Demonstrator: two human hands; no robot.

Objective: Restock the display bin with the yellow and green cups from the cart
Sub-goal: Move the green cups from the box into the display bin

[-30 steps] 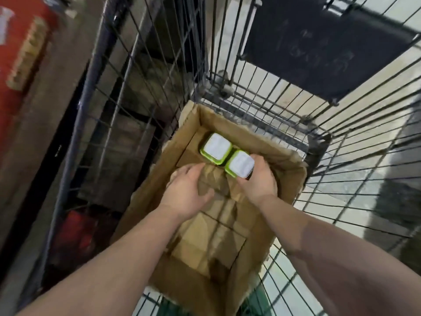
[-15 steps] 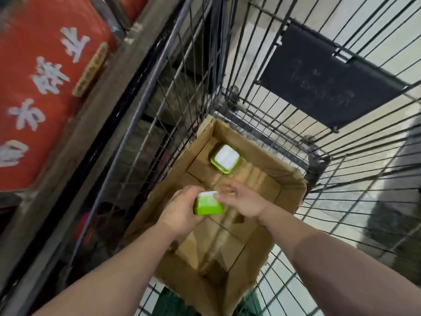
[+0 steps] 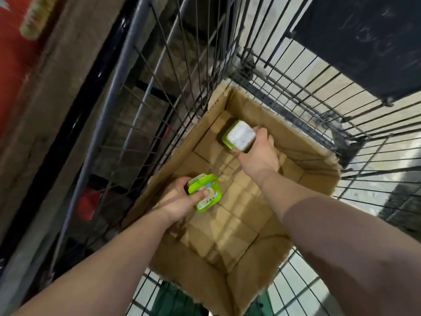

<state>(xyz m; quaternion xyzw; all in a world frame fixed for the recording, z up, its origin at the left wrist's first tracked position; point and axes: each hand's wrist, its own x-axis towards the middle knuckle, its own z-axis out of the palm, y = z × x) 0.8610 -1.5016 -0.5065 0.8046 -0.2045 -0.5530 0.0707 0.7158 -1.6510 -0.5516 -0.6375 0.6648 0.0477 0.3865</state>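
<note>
An open cardboard box (image 3: 319, 156) sits inside a wire cart (image 3: 296, 92). My left hand (image 3: 180, 199) grips one green cup (image 3: 206, 192) with a white printed lid, tilted, over the box's left side. My right hand (image 3: 257, 153) reaches into the far end of the box, thumb and fingers closed around a second green cup (image 3: 239, 137) with a white lid that rests on the box floor. The box floor is otherwise bare cardboard flaps.
The cart's wire walls rise on the left, far and right sides, with a dark panel (image 3: 364, 42) hung at the far right. A red sign (image 3: 18, 53) and a concrete ledge lie to the left. Something dark green (image 3: 173, 299) shows under the box.
My right hand passed the first cup to my left hand, then reached back to the far end and closed on the second cup. The view shifted closer to the box.
</note>
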